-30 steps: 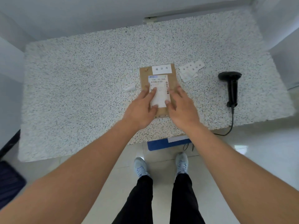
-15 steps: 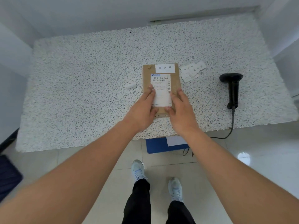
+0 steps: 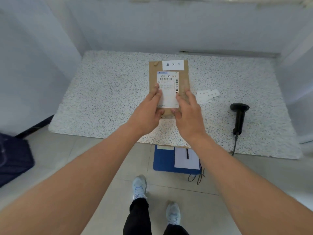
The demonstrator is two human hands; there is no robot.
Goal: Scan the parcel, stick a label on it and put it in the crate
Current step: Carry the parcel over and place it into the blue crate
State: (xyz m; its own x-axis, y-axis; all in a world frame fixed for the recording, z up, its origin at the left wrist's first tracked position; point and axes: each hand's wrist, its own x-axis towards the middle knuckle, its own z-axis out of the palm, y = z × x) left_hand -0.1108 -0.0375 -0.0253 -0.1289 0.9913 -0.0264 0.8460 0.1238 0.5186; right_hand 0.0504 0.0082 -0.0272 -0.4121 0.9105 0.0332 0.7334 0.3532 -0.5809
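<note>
A flat brown parcel (image 3: pixel 183 78) is held up over the speckled table (image 3: pixel 105 99), tilted toward me. It carries a white shipping slip with barcodes (image 3: pixel 167 82) and a small white label (image 3: pixel 173 64) at its top edge. My left hand (image 3: pixel 149 111) grips its lower left side and my right hand (image 3: pixel 188 112) its lower right side, thumbs on the near edge. A black handheld scanner (image 3: pixel 239 116) lies on the table to the right. No crate can be made out.
Spare white label strips (image 3: pixel 208 95) lie on the table right of the parcel. A blue clipboard with paper and a pen (image 3: pixel 176 158) sits on the floor under the table edge. A dark blue bag (image 3: pixel 13 160) is at the left. My feet stand below.
Both hands have closed on the parcel and raised it off the table toward me. The view has swung back from the table, showing more floor and wall.
</note>
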